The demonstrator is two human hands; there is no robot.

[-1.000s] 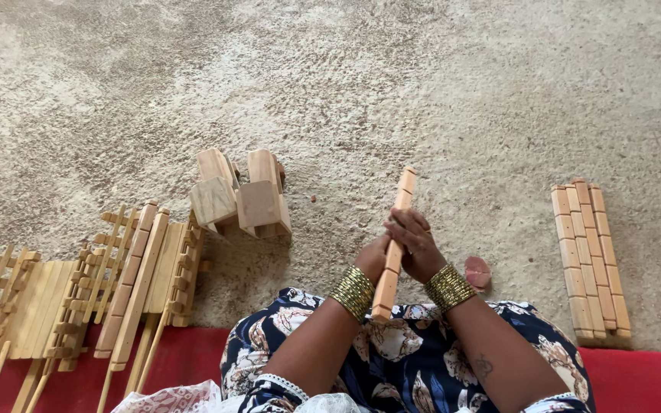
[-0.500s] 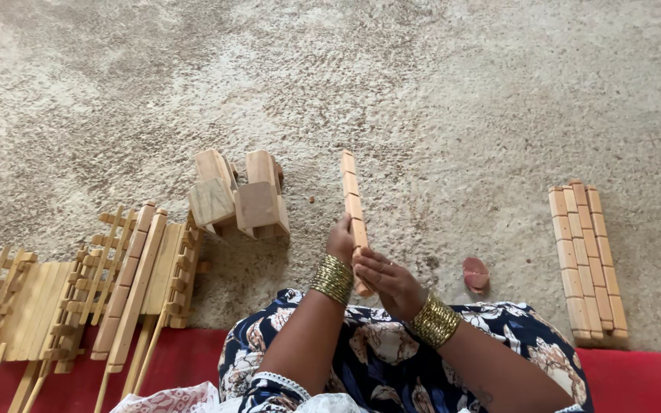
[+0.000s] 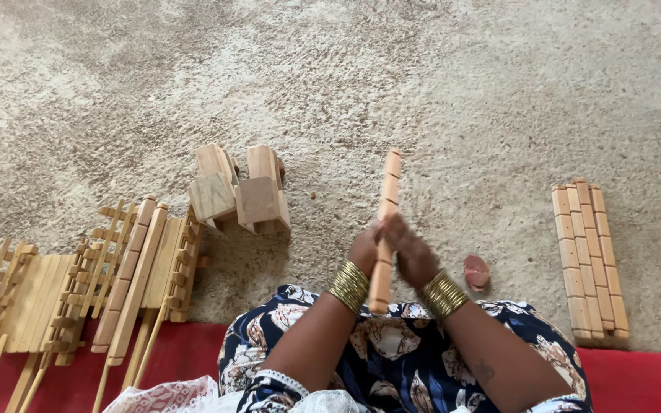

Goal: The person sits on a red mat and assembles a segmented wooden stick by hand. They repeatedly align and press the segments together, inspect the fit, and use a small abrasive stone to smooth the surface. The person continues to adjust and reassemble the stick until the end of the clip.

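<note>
Nearest the camera, a lap in dark blue floral cloth [image 3: 399, 359] lies over a red mat [image 3: 636, 378] that runs along the near edge of the carpet. Both forearms wear stacked gold bangles [image 3: 349, 286]. The left hand [image 3: 363, 248] and the right hand [image 3: 413, 256] are closed together around the lower half of a notched wooden stick [image 3: 385, 229], gripping it from opposite sides. The stick stands almost upright in the view, tilted slightly right at the top, its lower end just above the lap and its upper end over the beige carpet [image 3: 422, 84].

Just right of the right hand, a small reddish stone-like piece [image 3: 477, 271] rests on the carpet. Farther right, near the carpet's right edge, a neat row of similar notched sticks [image 3: 589, 260] lies side by side, touching.

At the near left edge, ladder-like wooden frames [image 3: 78, 283] and loose slats are heaped, partly over the red mat. Beyond them, left of the hands, a cluster of squared wooden blocks [image 3: 239, 191] stands on the carpet, well apart from the held stick.
</note>
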